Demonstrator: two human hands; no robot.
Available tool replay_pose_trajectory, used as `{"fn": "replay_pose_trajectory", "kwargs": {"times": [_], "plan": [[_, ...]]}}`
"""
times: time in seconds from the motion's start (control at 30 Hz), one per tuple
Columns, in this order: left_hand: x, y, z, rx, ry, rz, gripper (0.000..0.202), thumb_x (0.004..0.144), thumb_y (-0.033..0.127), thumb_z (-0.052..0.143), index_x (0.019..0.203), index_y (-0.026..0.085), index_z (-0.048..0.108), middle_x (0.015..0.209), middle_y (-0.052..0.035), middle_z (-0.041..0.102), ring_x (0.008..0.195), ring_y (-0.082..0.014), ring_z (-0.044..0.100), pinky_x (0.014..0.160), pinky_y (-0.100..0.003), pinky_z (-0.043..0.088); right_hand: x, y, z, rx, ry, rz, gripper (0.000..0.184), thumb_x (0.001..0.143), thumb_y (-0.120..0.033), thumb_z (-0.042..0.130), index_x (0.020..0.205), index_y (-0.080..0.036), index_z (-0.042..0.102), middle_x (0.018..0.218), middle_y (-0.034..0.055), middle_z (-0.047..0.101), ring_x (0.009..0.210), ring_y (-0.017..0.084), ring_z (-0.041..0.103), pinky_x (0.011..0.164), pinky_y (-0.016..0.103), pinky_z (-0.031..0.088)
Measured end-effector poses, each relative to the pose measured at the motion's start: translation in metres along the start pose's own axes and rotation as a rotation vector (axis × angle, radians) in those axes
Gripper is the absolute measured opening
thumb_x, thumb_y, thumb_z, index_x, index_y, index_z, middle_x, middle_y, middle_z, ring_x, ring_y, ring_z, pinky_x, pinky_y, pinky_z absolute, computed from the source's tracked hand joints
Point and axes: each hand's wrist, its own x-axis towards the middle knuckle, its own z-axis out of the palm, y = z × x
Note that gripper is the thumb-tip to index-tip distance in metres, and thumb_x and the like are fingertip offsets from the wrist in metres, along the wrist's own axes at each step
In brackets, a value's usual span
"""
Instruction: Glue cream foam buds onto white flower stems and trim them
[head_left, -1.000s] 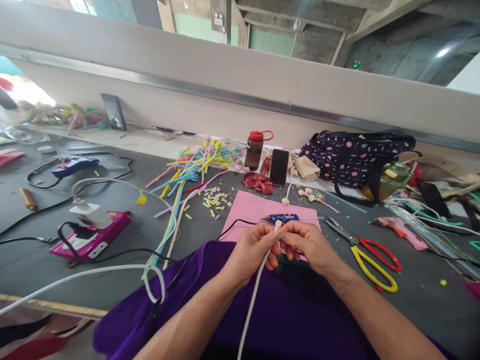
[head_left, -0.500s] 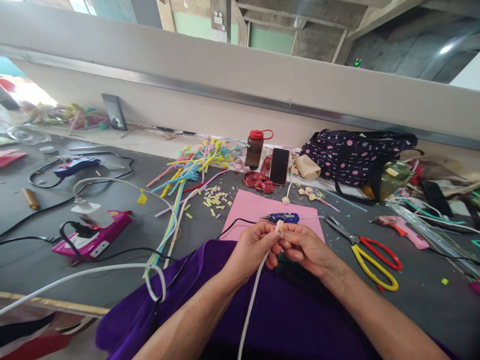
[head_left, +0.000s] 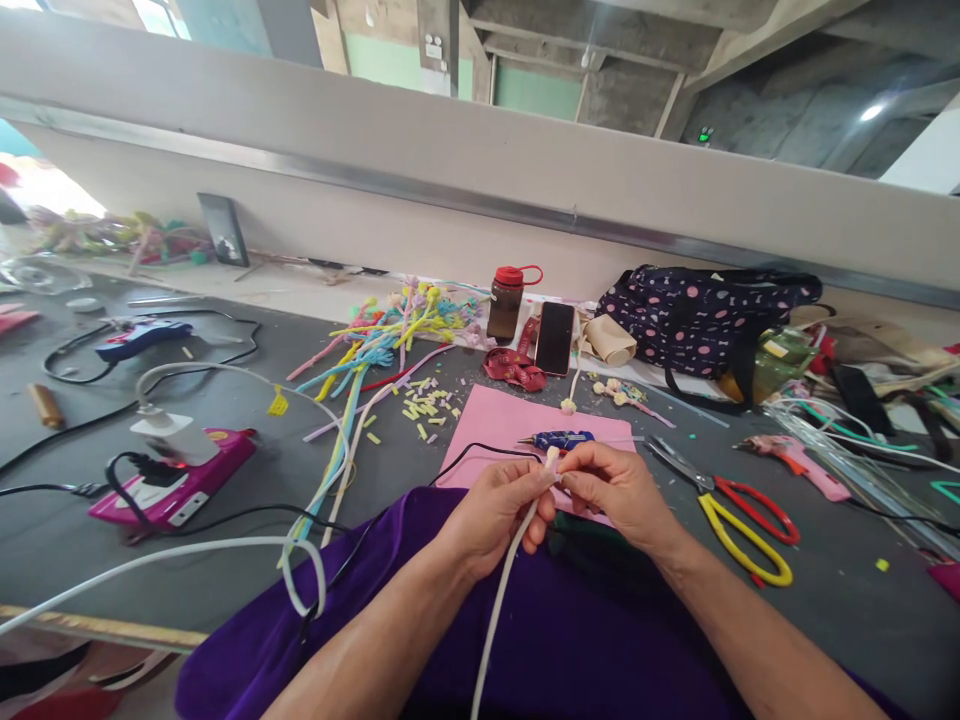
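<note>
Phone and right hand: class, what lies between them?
The head view shows, from phone to right hand: a pale budded stem, then a blue glue gun on a pink sheet.

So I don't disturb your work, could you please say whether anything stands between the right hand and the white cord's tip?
Nothing visible does: the right hand is beside the tip, with the left hand holding the white cord.
</note>
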Motion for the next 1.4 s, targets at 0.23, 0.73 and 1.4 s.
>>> {"fn": "replay_pose_trajectory", "kwargs": {"times": [0.23,0.73,1.4], "plan": [[-0.001,0.001,0.001,0.033,0.019,-0.001,0.026,0.08,0.035,0.058,0.066,0.014,0.05,0.051,0.0026,0.057,0.031,-0.0042,0.046,0.03,-0.013,0.033,-0.005,-0.004,-0.005,-0.23,-0.06,-0.127,0.008,0.085,-0.022,0.052,0.081,-0.018,0.057,0.067,-0.0029,0.054,0.052,0.009,0.052,0.05,0.021,0.042],[-0.004,-0.002,0.007,0.55,0.152,-0.002,0.026,0.079,0.04,0.055,0.069,0.016,0.052,0.044,0.0067,0.049,0.028,-0.002,0.03,0.029,-0.013,0.017,0.002,-0.012,-0.035,-0.307,-0.083,-0.167,0.009,0.083,-0.023,0.056,0.077,-0.019,0.062,0.089,0.0042,0.061,0.085,0.019,0.056,0.075,0.031,0.043],[-0.003,0.002,0.011,0.737,0.248,0.09,0.021,0.076,0.032,0.055,0.065,0.015,0.058,0.044,0.004,0.051,0.037,-0.0066,0.041,0.039,-0.016,0.028,0.0,-0.018,-0.031,-0.559,-0.092,-0.298,0.009,0.082,-0.015,0.055,0.079,-0.02,0.063,0.091,0.0036,0.059,0.087,0.018,0.056,0.08,0.03,0.041]]}}
